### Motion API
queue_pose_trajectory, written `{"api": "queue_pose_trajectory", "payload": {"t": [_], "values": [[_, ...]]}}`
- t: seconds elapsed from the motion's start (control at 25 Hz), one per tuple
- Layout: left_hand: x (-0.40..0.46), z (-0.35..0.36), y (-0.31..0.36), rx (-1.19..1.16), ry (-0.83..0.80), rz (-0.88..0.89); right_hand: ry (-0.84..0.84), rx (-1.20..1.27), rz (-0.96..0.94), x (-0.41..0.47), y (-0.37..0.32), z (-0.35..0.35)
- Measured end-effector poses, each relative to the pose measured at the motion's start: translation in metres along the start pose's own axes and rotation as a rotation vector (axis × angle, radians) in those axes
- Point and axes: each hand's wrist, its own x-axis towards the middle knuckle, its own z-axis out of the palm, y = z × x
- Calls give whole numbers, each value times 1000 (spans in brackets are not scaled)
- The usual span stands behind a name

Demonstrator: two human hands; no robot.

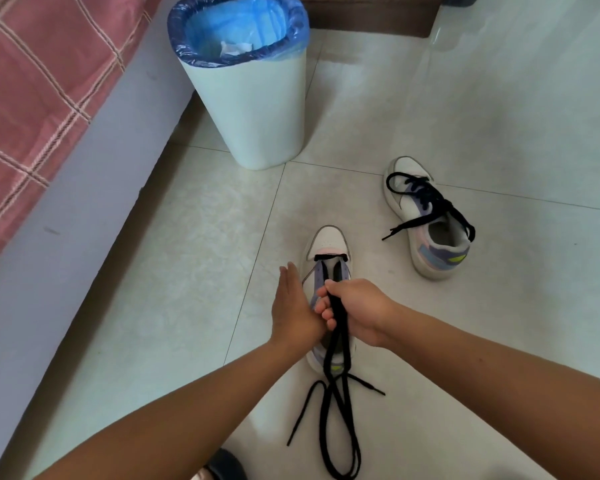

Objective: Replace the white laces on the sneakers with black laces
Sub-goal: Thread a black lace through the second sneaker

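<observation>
A white sneaker point(328, 242) stands on the floor tiles in front of me, toe pointing away. A black lace point(340, 403) crosses its lowest eyelets, and both long ends trail back over the heel onto the floor. My right hand point(355, 308) grips both strands of that lace above the tongue. My left hand point(293, 306) rests flat against the sneaker's left side, fingers straight. A second white sneaker point(430, 233) lies to the right, fully laced with a black lace point(430, 199) whose ends hang loose.
A white waste bin point(257, 109) with a blue liner stands behind the sneakers. A bed with a pink checked cover point(32, 98) and grey side runs along the left. A dark object point(222, 465) shows at the bottom edge.
</observation>
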Motion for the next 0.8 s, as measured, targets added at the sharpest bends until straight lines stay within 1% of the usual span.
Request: {"api": "queue_pose_trajectory", "payload": {"t": [0.08,0.16,0.24,0.32,0.4,0.48,0.56,0.64,0.68,0.72,0.8], "values": [[-11,5,3,93,0,24,-25,92,67,-1,-8,0],[-23,17,11,206,-30,51,-42,122,115,-3,-15,-1],[-17,30,15,150,45,20,-31,141,127,-5,-17,-1],[-2,33,15,183,74,-28,-13,181,105,-6,-17,-1],[7,33,8,279,-10,9,2,167,64,-9,-12,1],[10,31,0,315,-82,30,15,130,4,-11,-4,2],[12,31,-4,335,-54,53,27,72,-59,-11,4,1],[18,31,0,307,-16,67,30,18,-83,-10,6,-4],[20,29,3,314,-52,78,30,-7,-84,-9,5,-7],[23,22,5,346,-131,100,30,-27,-86,-7,3,-10],[30,-6,12,331,-406,55,19,-53,-90,-5,1,-14]]}}
